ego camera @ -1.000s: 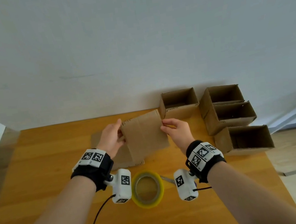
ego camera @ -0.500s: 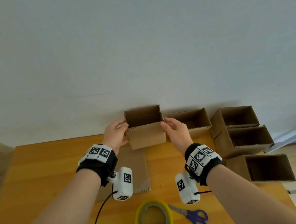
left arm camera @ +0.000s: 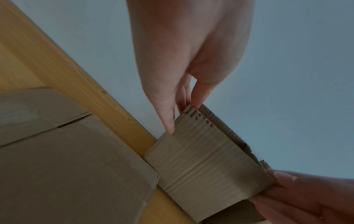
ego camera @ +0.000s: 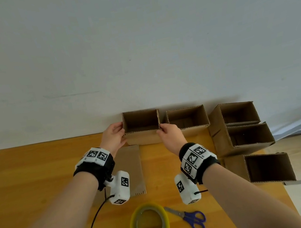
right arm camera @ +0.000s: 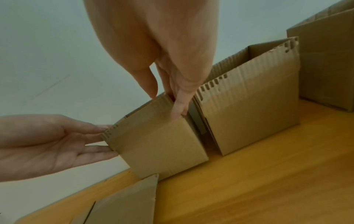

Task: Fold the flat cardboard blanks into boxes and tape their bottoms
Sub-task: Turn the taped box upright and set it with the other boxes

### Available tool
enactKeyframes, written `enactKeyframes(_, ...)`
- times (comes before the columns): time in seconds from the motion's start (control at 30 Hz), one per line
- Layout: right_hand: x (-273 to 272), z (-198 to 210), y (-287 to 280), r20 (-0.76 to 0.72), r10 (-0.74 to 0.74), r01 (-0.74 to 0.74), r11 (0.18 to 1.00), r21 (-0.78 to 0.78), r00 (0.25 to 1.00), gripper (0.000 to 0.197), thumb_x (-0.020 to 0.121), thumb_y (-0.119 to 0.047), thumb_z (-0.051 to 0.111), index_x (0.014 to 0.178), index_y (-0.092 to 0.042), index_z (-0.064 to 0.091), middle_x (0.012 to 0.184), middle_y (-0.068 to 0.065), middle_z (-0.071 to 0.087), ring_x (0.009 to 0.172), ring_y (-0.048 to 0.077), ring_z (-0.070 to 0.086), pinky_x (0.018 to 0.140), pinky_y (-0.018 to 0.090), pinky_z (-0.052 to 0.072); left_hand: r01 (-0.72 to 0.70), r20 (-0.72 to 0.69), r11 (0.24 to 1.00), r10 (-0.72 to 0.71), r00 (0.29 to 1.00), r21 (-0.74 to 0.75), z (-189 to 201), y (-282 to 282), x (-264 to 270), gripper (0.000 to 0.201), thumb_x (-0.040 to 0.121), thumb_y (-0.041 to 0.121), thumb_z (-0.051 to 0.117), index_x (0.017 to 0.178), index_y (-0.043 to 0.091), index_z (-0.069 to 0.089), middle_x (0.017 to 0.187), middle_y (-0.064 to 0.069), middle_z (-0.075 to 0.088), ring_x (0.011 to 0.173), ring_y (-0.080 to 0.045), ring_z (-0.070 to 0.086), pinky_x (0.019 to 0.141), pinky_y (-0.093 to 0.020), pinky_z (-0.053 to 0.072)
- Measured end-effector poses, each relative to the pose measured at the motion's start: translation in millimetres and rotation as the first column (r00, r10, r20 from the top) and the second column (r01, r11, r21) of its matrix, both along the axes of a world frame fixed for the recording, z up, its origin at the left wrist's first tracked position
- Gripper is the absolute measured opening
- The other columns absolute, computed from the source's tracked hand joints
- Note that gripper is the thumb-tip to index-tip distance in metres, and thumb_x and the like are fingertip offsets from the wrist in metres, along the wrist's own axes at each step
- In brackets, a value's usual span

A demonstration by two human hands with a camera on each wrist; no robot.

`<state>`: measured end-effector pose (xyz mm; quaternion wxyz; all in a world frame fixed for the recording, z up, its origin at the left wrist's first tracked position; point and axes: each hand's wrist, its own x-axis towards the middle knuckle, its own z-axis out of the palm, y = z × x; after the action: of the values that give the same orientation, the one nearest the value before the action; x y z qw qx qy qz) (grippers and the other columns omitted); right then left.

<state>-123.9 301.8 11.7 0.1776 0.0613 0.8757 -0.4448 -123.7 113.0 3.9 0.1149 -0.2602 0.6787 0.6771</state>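
A folded cardboard box (ego camera: 141, 137) stands open side up at the table's back edge, against the wall. My left hand (ego camera: 114, 133) pinches its left top corner, thumb on the front face, as the left wrist view shows of the hand (left arm camera: 184, 115) and box (left arm camera: 206, 163). My right hand (ego camera: 165, 131) pinches the right wall, thumb in front, fingers over the rim; the right wrist view shows that hand (right arm camera: 166, 103) and box (right arm camera: 159, 145) beside a neighbouring box. A flat blank (ego camera: 131, 163) lies under my left wrist.
More open boxes stand to the right: one (ego camera: 188, 122) beside the held box, then others (ego camera: 247, 138) along the table's right edge. A yellow tape roll (ego camera: 150, 226) and blue-handled scissors (ego camera: 190, 218) lie near me on the wooden table (ego camera: 28, 180).
Both hands carried the box away from me, turned it open side up and set it down against the wall beside the other boxes. The flat blank stayed in place.
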Motion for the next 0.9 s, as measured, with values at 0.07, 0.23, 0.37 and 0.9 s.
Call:
enactKeyframes(0.07, 0.3, 0.5, -1.7, 0.025, 0.016, -0.017, 0.999, 0.036, 1.000, 0.045, 0.100, -0.018, 0.042, 0.144, -0.008, 0.037, 0.132, 0.012, 0.056, 0.098, 0.016, 0.058, 0.078, 0.019, 0.047, 0.026, -0.010, 0.998, -0.027, 1.000, -0.052, 0.4, 1.0, 0.3, 0.041, 0.096, 0.003, 0.046, 0.135, 0.013, 0.044, 0.141, -0.007, 0.045, 0.118, -0.017, 0.048, 0.102, -0.039, 0.043)
enactKeyframes(0.23, 9.5, 9.3, 2.9, 0.026, 0.084, -0.087, 0.991, 0.097, 0.996, 0.053, 0.100, -0.014, 0.041, 0.149, -0.013, 0.024, 0.146, 0.010, 0.043, 0.117, 0.020, 0.055, 0.085, 0.018, 0.041, 0.196, 0.005, 0.901, -0.211, 0.977, -0.387, 3.0, 1.4, 9.3, 0.043, 0.096, 0.011, 0.048, 0.138, 0.014, 0.042, 0.141, -0.008, 0.046, 0.129, -0.022, 0.045, 0.107, -0.040, 0.039)
enactKeyframes(0.37, 22.9, 12.7, 7.1, -0.032, 0.136, -0.127, 0.974, 0.187, 0.990, 0.051, 0.098, -0.013, 0.042, 0.147, -0.014, 0.029, 0.148, 0.008, 0.040, 0.130, 0.025, 0.045, 0.106, 0.034, 0.041, 0.357, 0.129, 0.696, -0.358, 0.925, -0.623, 7.1, 3.7, 32.2, 0.047, 0.096, 0.015, 0.048, 0.142, 0.012, 0.036, 0.143, -0.008, 0.044, 0.124, -0.024, 0.049, 0.096, -0.029, 0.040)
enactKeyframes(0.9, 107.1, -5.1, -19.5, 0.024, 0.315, -0.290, 0.838, 0.463, 0.949, 0.045, 0.099, -0.017, 0.039, 0.143, -0.012, 0.033, 0.144, 0.010, 0.042, 0.127, 0.029, 0.046, 0.103, 0.039, 0.041, 0.452, 0.273, 0.501, -0.390, 0.879, -0.738, -8.1, -43.4, 128.6, 0.040, 0.096, 0.011, 0.044, 0.136, 0.010, 0.045, 0.122, -0.012, 0.060, 0.090, -0.025, 0.062, 0.070, -0.029, 0.050)
